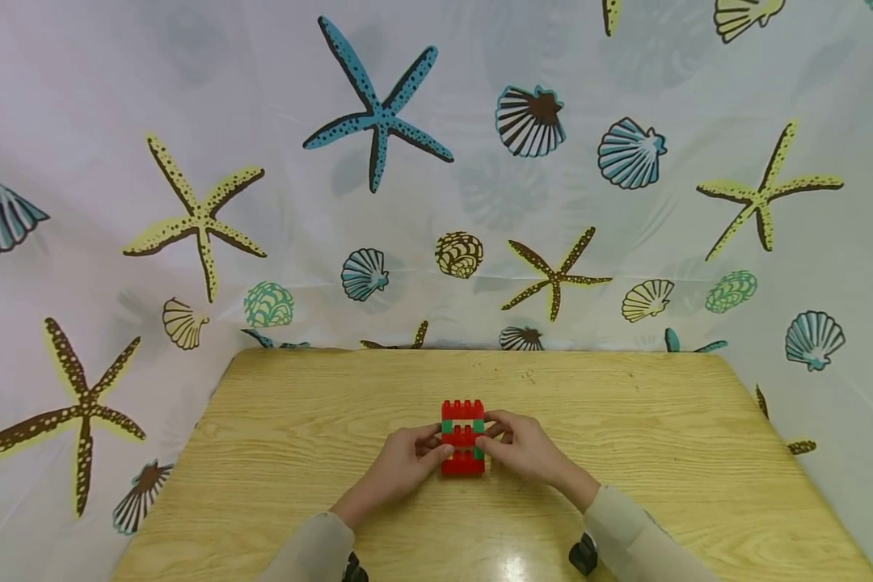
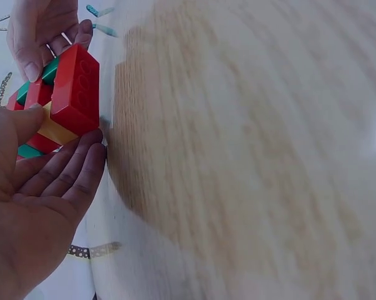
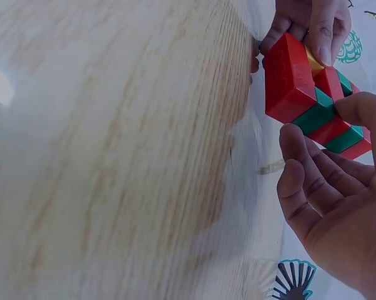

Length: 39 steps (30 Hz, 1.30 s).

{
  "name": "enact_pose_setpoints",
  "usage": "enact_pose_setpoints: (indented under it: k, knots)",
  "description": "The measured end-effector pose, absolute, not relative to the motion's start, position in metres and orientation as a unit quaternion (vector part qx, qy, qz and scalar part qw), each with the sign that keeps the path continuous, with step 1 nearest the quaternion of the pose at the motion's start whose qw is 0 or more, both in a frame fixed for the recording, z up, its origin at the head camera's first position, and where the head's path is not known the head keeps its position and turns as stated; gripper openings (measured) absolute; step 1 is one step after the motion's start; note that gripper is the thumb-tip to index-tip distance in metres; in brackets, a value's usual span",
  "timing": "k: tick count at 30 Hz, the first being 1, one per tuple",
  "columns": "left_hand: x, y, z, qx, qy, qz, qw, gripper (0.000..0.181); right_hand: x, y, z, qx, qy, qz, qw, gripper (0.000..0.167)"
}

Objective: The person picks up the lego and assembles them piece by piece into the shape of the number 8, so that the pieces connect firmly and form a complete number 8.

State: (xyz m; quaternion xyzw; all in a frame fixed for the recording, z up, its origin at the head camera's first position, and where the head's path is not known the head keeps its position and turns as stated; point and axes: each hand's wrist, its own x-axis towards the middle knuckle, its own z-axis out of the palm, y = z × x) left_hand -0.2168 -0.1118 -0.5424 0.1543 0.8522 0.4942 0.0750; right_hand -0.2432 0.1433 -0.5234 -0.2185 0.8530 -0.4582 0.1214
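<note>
A small tower of toy building bricks (image 1: 462, 439) stands between the two hands at the middle of the table. Three long red bricks alternate with short green ones and a yellow brick (image 2: 58, 132), leaving gaps through the middle. From the left side, the left hand (image 1: 400, 462) holds the tower, its thumb on the front near the yellow brick and its fingers along the side. Opposite it, the right hand (image 1: 527, 449) grips the other side, thumb on the middle red brick (image 3: 328, 84). Whether the tower touches the table cannot be told.
The wooden table (image 1: 298, 404) stretches out on both sides of the hands. Behind it and at its sides hangs a white cloth (image 1: 436, 194) printed with starfish and shells. Dark wrist devices (image 1: 584, 554) show near the sleeves.
</note>
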Motion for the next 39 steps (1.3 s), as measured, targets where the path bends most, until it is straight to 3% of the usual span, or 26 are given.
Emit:
enact_pose_setpoints:
  k: [39]
  knots:
    - [-0.2227,-0.1061,-0.5352,0.118,0.86,0.492,0.074,0.054,-0.2517,0.139,-0.5271,-0.2,0.839,-0.479,0.161,0.063]
